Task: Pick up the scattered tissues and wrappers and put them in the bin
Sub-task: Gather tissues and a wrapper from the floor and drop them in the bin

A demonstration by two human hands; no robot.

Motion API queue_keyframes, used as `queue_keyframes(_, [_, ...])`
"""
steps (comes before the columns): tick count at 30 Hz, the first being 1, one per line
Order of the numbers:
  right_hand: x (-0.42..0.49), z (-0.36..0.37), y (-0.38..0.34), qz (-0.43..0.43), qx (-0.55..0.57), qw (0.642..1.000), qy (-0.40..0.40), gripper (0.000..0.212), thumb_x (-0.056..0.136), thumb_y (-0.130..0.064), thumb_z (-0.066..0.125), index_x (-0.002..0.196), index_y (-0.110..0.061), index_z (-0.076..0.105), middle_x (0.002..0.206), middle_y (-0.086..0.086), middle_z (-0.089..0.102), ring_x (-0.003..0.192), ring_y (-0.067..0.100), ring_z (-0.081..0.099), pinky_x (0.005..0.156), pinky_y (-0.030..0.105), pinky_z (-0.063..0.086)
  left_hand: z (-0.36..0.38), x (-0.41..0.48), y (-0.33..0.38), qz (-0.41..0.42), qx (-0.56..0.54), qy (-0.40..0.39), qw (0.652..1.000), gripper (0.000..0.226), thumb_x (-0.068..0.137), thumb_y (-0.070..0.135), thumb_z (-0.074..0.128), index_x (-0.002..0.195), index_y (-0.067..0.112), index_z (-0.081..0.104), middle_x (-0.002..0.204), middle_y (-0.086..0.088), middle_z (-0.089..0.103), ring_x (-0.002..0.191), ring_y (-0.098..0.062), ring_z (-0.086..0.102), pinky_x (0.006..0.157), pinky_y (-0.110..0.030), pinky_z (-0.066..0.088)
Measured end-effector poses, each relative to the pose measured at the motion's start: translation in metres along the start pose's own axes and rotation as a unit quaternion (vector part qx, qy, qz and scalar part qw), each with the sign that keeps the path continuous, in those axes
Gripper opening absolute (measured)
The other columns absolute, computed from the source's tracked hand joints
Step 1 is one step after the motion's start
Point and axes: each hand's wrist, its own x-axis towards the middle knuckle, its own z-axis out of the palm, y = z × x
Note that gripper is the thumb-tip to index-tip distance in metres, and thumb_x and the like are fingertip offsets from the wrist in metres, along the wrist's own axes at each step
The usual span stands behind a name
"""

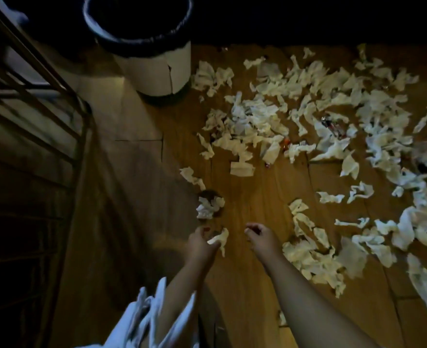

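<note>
- Two bare hands reach over a wooden plank floor (252,187), both well to the near side of the bin (154,71). The bin is a round, pale-walled tub with a crack down its wall and a dark bag folded over its rim.
- Left hand (202,243): the fingers are curled and pinch a twisted strip of white tissue (220,238), which hangs from the fingertips on the side facing the other hand.
- Right hand (261,236): the fingers are loosely curled with nothing visible in them. It is beside the left hand and apart from it.
- Crumpled tissue ball (208,205): it lies on the floor between the left hand and the bin, just past the fingertips and untouched.
- Scattered tissues (257,114): many thin, creased, torn white sheets spread from the right of the bin toward the near side.
- Wrappers (331,124): small shiny scraps lie among the sheets right of the bin, too blurred to detail.
- Rack (31,79): dark slanting bars stand left of the bin.
</note>
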Motion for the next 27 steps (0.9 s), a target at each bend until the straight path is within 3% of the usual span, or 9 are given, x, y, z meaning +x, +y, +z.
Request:
queue_keyframes(4, [0.074, 0.019, 0.028, -0.078, -0.058, 0.995, 0.0, 0.028, 0.093, -0.025, 0.054, 0.116, -0.01, 0.059, 0.111, 0.007, 0.062, 0.102, 0.022, 0.058, 0.079, 0.027, 0.042, 0.057, 0.057, -0.051, 0.025, 0.188, 0.023, 0.982, 0.077, 0.079, 0.039, 0.068, 0.143, 0.027, 0.026, 0.149, -0.009, 0.025, 0.133, -0.034, 0.029, 0.102, -0.043, 0.04])
queue_keyframes(7, [0.121, 0.029, 0.03, -0.157, -0.094, 0.983, -0.003, 0.03, 0.092, -0.025, 0.056, 0.113, -0.005, 0.06, 0.104, 0.007, 0.063, 0.097, 0.02, 0.058, 0.072, 0.023, 0.04, 0.078, 0.091, -0.072, 0.069, 0.276, 0.003, 0.959, 0.084, 0.079, 0.036, 0.068, 0.145, 0.034, 0.017, 0.155, -0.006, 0.005, 0.138, -0.037, 0.016, 0.104, -0.046, 0.039])
queue_keyframes(11, [0.161, 0.036, 0.021, -0.2, -0.089, 0.976, 0.009, 0.03, 0.091, -0.022, 0.057, 0.117, -0.009, 0.058, 0.114, 0.013, 0.063, 0.106, 0.029, 0.059, 0.084, 0.032, 0.044, 0.082, 0.116, -0.088, 0.141, 0.349, -0.019, 0.926, 0.063, 0.088, 0.02, 0.057, 0.143, 0.03, 0.028, 0.15, -0.007, 0.02, 0.132, -0.031, 0.027, 0.101, -0.038, 0.042])
queue_keyframes(15, [0.166, 0.025, 0.024, -0.195, -0.083, 0.977, 0.039, 0.03, 0.093, -0.018, 0.052, 0.121, -0.006, 0.056, 0.118, 0.015, 0.061, 0.109, 0.031, 0.057, 0.088, 0.032, 0.043, 0.067, 0.12, -0.081, 0.203, 0.144, -0.014, 0.968, 0.027, 0.089, 0.018, 0.053, 0.116, 0.015, 0.059, 0.128, -0.015, 0.051, 0.11, -0.029, 0.052, 0.089, -0.037, 0.049])
queue_keyframes(17, [0.158, 0.004, 0.036, -0.215, -0.118, 0.965, 0.092, 0.029, 0.093, -0.016, 0.051, 0.118, -0.002, 0.058, 0.12, 0.019, 0.059, 0.111, 0.034, 0.055, 0.086, 0.028, 0.039, 0.055, 0.117, -0.066, 0.205, 0.017, 0.045, 0.978, 0.013, 0.09, 0.025, 0.053, 0.098, 0.02, 0.061, 0.109, -0.018, 0.061, 0.091, -0.03, 0.061, 0.075, -0.037, 0.051])
queue_keyframes(19, [0.156, -0.024, 0.05, -0.225, -0.176, 0.941, 0.183, 0.037, 0.089, -0.024, 0.049, 0.114, 0.0, 0.062, 0.123, 0.023, 0.055, 0.112, 0.037, 0.051, 0.089, 0.032, 0.039, 0.051, 0.13, -0.055, 0.225, -0.064, 0.082, 0.969, 0.018, 0.082, 0.024, 0.061, 0.099, 0.027, 0.055, 0.109, -0.012, 0.061, 0.093, -0.029, 0.063, 0.077, -0.044, 0.055])
queue_keyframes(22, [0.165, -0.063, 0.072, -0.152, -0.224, 0.924, 0.271, 0.042, 0.09, -0.034, 0.045, 0.123, -0.012, 0.056, 0.142, 0.015, 0.039, 0.127, 0.036, 0.037, 0.105, 0.041, 0.032, 0.054, 0.148, -0.038, 0.247, -0.029, 0.103, 0.963, 0.031, 0.08, 0.02, 0.067, 0.109, 0.023, 0.056, 0.111, -0.009, 0.061, 0.101, -0.028, 0.061, 0.086, -0.051, 0.052])
queue_keyframes(25, [0.181, -0.085, 0.095, -0.112, -0.306, 0.927, 0.187, 0.051, 0.094, -0.041, 0.034, 0.138, -0.016, 0.041, 0.152, 0.009, 0.029, 0.138, 0.03, 0.028, 0.115, 0.042, 0.025, 0.059, 0.159, -0.026, 0.222, 0.019, 0.14, 0.965, 0.02, 0.082, 0.02, 0.065, 0.101, 0.019, 0.065, 0.106, -0.01, 0.066, 0.099, -0.029, 0.063, 0.088, -0.047, 0.053])
queue_keyframes(27, [0.181, -0.086, 0.1, -0.127, -0.317, 0.928, 0.15, 0.046, 0.094, -0.033, 0.034, 0.134, -0.013, 0.046, 0.144, 0.012, 0.041, 0.131, 0.029, 0.041, 0.108, 0.036, 0.035, 0.063, 0.165, -0.025, 0.211, 0.075, 0.161, 0.961, 0.024, 0.082, 0.028, 0.065, 0.105, 0.022, 0.066, 0.115, -0.01, 0.063, 0.106, -0.029, 0.059, 0.093, -0.045, 0.049])
